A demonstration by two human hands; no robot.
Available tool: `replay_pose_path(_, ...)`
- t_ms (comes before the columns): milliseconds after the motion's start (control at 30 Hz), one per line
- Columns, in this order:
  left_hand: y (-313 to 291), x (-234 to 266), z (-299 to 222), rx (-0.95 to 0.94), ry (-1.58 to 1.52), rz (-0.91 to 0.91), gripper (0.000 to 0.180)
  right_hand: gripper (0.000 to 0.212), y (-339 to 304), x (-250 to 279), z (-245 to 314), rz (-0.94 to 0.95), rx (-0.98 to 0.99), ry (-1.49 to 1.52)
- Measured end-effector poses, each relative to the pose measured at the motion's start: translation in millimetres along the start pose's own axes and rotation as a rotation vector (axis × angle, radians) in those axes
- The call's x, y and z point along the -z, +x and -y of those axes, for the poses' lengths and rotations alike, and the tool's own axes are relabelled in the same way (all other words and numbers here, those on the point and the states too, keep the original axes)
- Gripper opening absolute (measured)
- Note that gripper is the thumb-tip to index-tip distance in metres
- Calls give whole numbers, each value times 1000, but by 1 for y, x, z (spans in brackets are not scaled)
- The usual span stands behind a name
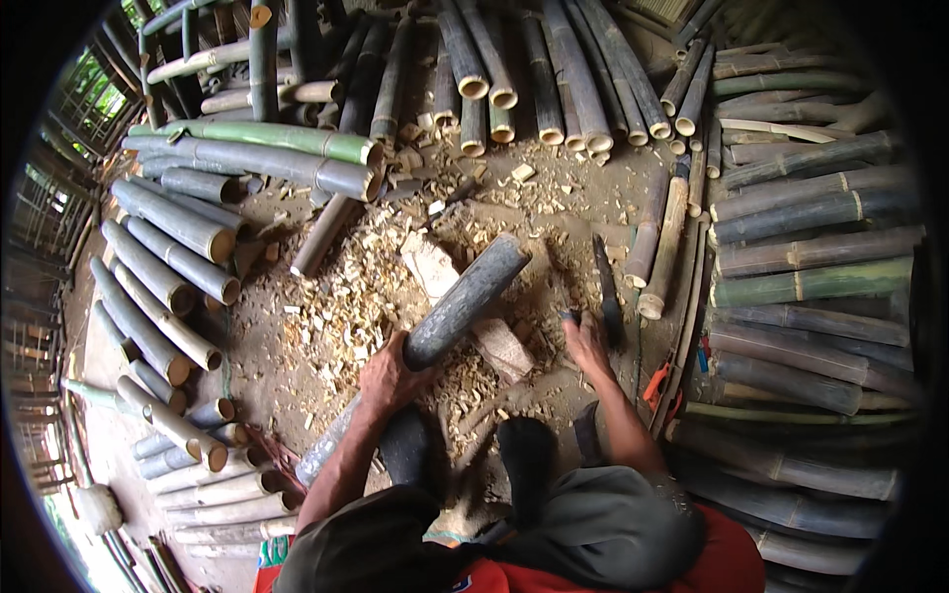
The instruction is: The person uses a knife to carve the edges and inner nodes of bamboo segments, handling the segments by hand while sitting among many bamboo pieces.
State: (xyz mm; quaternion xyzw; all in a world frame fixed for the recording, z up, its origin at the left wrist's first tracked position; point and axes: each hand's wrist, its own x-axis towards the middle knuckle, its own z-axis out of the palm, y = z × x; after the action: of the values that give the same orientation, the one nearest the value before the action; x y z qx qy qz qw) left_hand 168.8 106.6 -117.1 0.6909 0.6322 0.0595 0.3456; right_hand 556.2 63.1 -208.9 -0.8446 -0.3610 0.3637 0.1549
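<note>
My left hand (388, 378) is wrapped round a thick grey-black bamboo pole (467, 301). The pole slants from beside my left leg up to the right, its far end over a pale, rough block (505, 352). To the right, my right hand (587, 346) is low over the ground with its fingers closed. A short dark piece sticks out at its fingers, but what it belongs to is hidden. Close beside that hand is a long dark blade-like piece (605, 287). Pale bamboo chips (351, 316) cover the ground round the block.
Cut bamboo lengths (173, 242) are piled at the left, with a green pole (287, 138) among them. More dark poles (573, 79) lean at the far side. A tall bamboo stack (811, 247) lines the right. An orange-handled tool (654, 383) lies near my right forearm.
</note>
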Motion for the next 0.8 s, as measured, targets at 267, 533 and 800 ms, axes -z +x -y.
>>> replay_pose_path(267, -32, -22, 18, 81, 224, -189, 64, 54, -51, -15, 74, -166, 536, -110)
replay_pose_path(533, -27, -34, 13, 30, 194, -187, 60, 53, -39, 19, 121, 22, 462, -150)
replay_pose_path(800, -27, -29, 4, 28, 157, -183, 59, 47, 8, 98, 93, -195, 257, 1)
